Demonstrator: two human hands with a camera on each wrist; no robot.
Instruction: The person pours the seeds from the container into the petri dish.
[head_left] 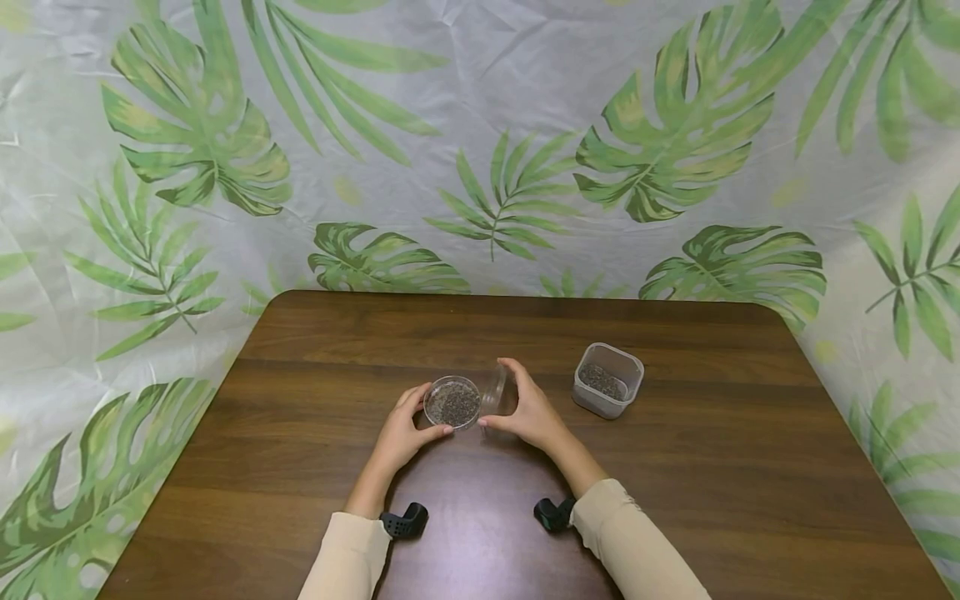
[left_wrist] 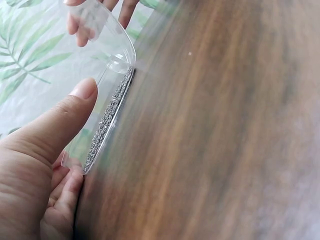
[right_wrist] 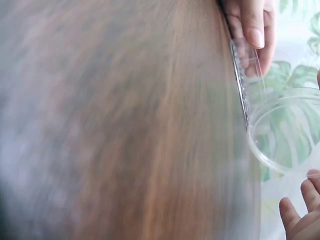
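Observation:
A round clear petri dish [head_left: 452,377] stands on the table, with a layer of small dark grey granules [head_left: 456,406] inside. My left hand [head_left: 400,427] holds it by the side, thumb at the near edge and fingers at the far edge. To the right of the dish, my right hand [head_left: 531,412] grips a clear round lid [head_left: 492,390] by its edges, thumb near and fingers far. The lid stands tilted on edge beside the dish. In the left wrist view the granules [left_wrist: 107,120] lie low in the dish, and the lid [left_wrist: 117,25] is close against its far end.
A square translucent plastic tub [head_left: 597,403] with more grey granules at its bottom stands right of my right hand. The brown wooden table [head_left: 322,333] ends at a leaf-patterned curtain [head_left: 510,100] behind it.

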